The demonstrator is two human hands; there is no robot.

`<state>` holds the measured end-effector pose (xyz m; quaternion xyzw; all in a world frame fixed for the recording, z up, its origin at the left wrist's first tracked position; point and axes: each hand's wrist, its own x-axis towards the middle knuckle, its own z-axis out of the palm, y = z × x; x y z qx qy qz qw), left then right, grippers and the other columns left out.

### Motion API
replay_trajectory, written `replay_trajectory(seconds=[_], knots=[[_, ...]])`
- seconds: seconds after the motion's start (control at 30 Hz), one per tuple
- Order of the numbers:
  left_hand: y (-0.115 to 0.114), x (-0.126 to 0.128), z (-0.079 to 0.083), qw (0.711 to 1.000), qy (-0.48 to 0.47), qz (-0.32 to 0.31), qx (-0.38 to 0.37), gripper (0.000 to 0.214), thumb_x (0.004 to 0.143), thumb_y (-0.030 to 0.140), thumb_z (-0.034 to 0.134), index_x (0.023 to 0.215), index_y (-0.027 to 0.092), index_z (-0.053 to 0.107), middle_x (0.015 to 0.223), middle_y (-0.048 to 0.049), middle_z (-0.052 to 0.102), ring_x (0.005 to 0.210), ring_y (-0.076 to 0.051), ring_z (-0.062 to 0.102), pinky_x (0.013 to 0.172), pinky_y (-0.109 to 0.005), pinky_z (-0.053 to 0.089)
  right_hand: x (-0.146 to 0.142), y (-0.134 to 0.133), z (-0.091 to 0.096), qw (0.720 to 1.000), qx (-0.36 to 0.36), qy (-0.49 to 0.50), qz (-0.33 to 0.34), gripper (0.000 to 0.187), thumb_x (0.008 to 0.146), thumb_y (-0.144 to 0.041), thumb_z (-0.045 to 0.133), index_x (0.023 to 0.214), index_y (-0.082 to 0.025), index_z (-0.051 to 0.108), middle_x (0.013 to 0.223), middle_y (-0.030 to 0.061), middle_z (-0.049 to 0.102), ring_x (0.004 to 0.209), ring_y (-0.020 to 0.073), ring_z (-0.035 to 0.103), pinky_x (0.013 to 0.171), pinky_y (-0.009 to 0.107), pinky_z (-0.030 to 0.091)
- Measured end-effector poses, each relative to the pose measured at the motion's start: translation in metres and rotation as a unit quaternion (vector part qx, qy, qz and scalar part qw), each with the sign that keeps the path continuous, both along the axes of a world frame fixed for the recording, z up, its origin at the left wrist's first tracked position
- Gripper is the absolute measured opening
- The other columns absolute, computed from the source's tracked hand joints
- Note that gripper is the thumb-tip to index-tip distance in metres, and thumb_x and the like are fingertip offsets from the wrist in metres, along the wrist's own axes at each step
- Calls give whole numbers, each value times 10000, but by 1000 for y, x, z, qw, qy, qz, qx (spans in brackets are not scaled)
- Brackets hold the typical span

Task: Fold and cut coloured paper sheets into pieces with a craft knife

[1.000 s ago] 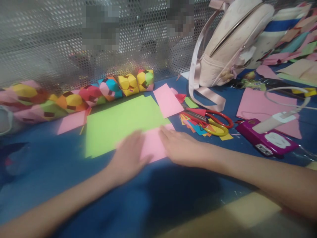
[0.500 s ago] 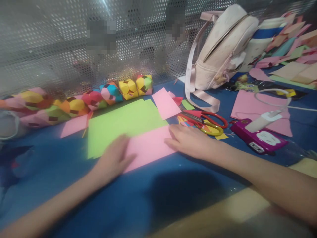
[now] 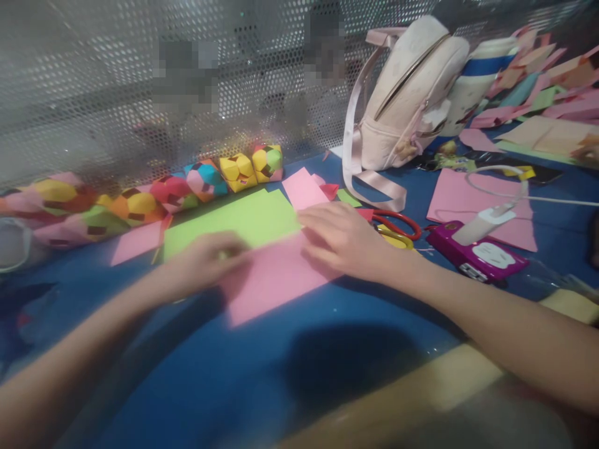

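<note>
A pink paper sheet (image 3: 278, 284) lies on the blue tabletop, partly over the bright green paper (image 3: 224, 221). My left hand (image 3: 210, 257) is at its upper left, blurred by motion, fingers and thumb curled together at the sheet's edge. At the right end, my right hand (image 3: 341, 240) grips the same sheet, thumb and fingers bent over its upper corner. Behind the right hand, another pink piece (image 3: 303, 189) rests against the green paper. Red- and yellow-handled scissors (image 3: 397, 226) lie just beyond that hand, their blades hidden.
Folded multicoloured paper balls (image 3: 201, 181) line the back by a perforated metal screen (image 3: 262, 118). A pale backpack (image 3: 407, 93) and a bottle (image 3: 482, 72) stand at back right. A purple power adapter (image 3: 482, 249) with a white plug and cable lies right, near pink paper (image 3: 442, 193).
My left hand has risen and shifted left, from beside the sheet's left end to its upper edge. My right hand has moved slightly left and up. The camera view has shifted a little.
</note>
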<state>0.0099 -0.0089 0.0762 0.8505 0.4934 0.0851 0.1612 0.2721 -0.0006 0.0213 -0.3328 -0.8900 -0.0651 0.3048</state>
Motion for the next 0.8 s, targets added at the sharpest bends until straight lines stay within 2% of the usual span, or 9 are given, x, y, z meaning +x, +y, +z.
replay_trajectory(seconds=[0.07, 0.13, 0.2, 0.27, 0.33, 0.4, 0.53, 0.7, 0.8], knots=[[-4, 13, 15, 994, -9, -67, 84, 328, 899, 423, 469, 795, 175, 656, 744, -28, 650, 681, -150, 584, 624, -263, 450, -1, -7, 7, 999, 45, 11, 20, 304, 960, -294, 452, 1090, -103, 649, 1049, 133, 712, 1006, 246, 609, 908, 404, 397], [-12, 26, 27, 973, 21, -129, 192, 317, 944, 331, 423, 794, 179, 657, 767, -41, 644, 700, -154, 582, 631, -274, 435, -1, -14, 14, 995, 92, 19, 29, 273, 979, -248, 429, 950, -143, 679, 871, 76, 730, 841, 196, 625, 861, 382, 395], [-23, 36, 36, 927, 78, -170, 324, 297, 957, 259, 431, 782, 187, 659, 758, -44, 636, 701, -168, 569, 641, -303, 413, 0, -19, 20, 988, 147, 33, 37, 252, 973, -198, 452, 864, -165, 676, 801, 39, 727, 770, 163, 619, 830, 362, 393], [-35, 44, 41, 864, 146, -189, 443, 228, 944, 210, 483, 812, 190, 667, 742, -36, 639, 691, -184, 554, 664, -341, 396, 1, -23, 23, 978, 199, 49, 43, 200, 953, -168, 498, 852, -177, 670, 823, 24, 735, 786, 153, 627, 811, 351, 393], [-46, 51, 42, 810, 198, -202, 513, 159, 922, 148, 521, 893, 177, 674, 738, -23, 657, 683, -191, 547, 707, -375, 398, 2, -25, 24, 969, 233, 63, 44, 163, 946, -170, 522, 866, -188, 663, 838, 11, 738, 801, 147, 631, 797, 345, 393], [-55, 56, 40, 787, 220, -212, 537, 164, 907, 91, 525, 934, 164, 669, 738, -3, 669, 673, -180, 548, 751, -389, 407, 2, -27, 23, 965, 250, 66, 45, 156, 951, -174, 521, 878, -185, 658, 834, 2, 736, 798, 139, 629, 786, 338, 393], [-61, 49, 30, 775, 210, -223, 552, 193, 889, 47, 525, 878, 195, 649, 772, 19, 672, 685, -156, 559, 744, -361, 413, 4, -27, 20, 962, 270, 25, 43, 195, 971, -145, 476, 906, -178, 657, 850, -13, 731, 816, 125, 618, 797, 322, 391], [-55, 6, 16, 744, 245, -228, 578, 268, 820, 1, 591, 972, 214, 646, 891, 5, 696, 785, -177, 591, 681, -323, 420, 14, -9, 15, 952, 305, 20, 27, 198, 965, -113, 475, 908, -174, 655, 889, -5, 740, 840, 121, 604, 832, 315, 390], [-48, -19, -1, 749, 229, -206, 587, 335, 817, -29, 542, 1017, 223, 635, 843, 12, 697, 786, -178, 606, 678, -319, 416, 18, 1, 11, 954, 297, -5, 32, 216, 963, -105, 467, 886, -177, 655, 867, 0, 731, 834, 134, 598, 830, 331, 368]])
